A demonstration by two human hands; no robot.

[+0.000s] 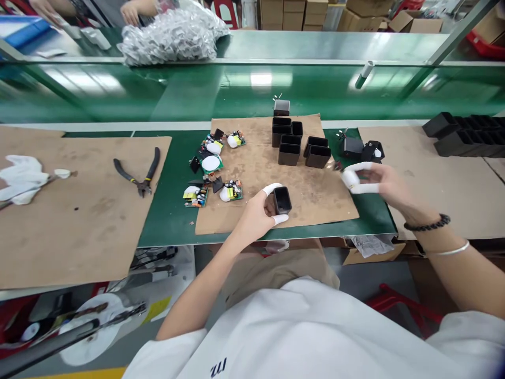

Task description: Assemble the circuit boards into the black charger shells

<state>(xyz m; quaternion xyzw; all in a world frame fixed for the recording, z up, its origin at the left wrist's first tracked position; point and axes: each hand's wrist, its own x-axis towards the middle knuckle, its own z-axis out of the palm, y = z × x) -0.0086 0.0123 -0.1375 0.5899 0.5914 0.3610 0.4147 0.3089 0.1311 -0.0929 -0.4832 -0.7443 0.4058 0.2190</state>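
Note:
My left hand (263,209), with white finger cots, grips a small black plastic housing (282,200) over the brown cardboard mat (260,168). My right hand (369,180), also in finger cots, hovers at the mat's right edge with fingers curled; I cannot make out anything in it. Just beyond it lie black charger parts (361,150). Several empty black housings (294,141) stand at the back of the mat. Several green circuit boards (213,168) lie to the left of my left hand.
Pliers (140,176) lie on a large cardboard sheet (71,210) at left, with white cloth (21,176) further left. A row of black housings (465,137) sits at far right. Beyond the green conveyor (244,89), another person's hands (130,11) touch a pile of bagged parts (173,34).

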